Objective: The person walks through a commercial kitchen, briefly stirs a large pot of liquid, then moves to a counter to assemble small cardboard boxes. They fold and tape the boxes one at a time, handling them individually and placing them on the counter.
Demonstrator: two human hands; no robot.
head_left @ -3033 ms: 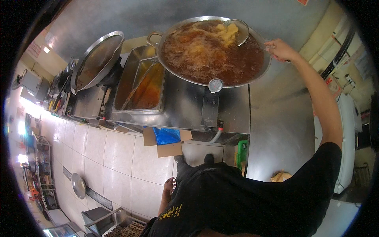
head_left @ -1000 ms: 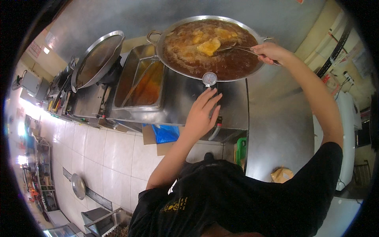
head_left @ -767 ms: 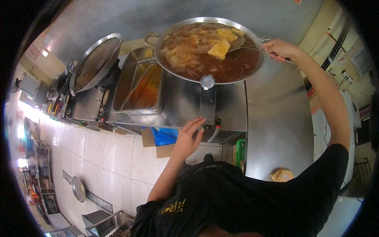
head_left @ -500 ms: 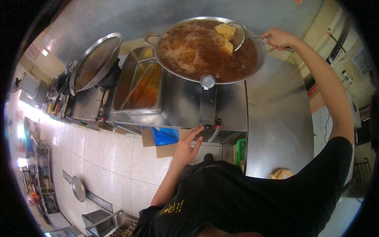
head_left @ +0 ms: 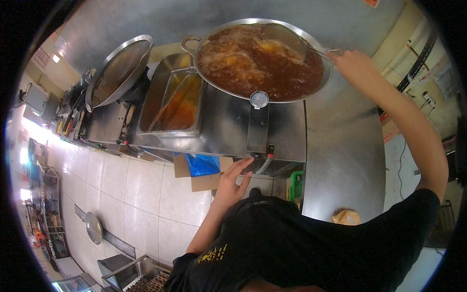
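Observation:
My right hand is closed around the handle of a round wire skimmer. The skimmer's mesh dips into bubbling brown oil in a wide two-handled pan. Yellow fried food shows through the foam near the middle of the pan, and another pale patch lies by the mesh. A round dial thermometer stands at the pan's near rim. My left hand has its fingers stretched out, the fingertips at the stove's front edge below the black panel; whether they touch a knob I cannot tell.
Left of the pan sits a rectangular metal tray with orange oil and a long utensil. Farther left stands a second large pan. A steel counter lies to the right, with a brown paper packet. Below is an open cardboard box.
My right hand has lowered the skimmer into the oil, near the pan's far side. The yellow food lifted in it earlier is now down in the oil. My left hand stays nearly in place.

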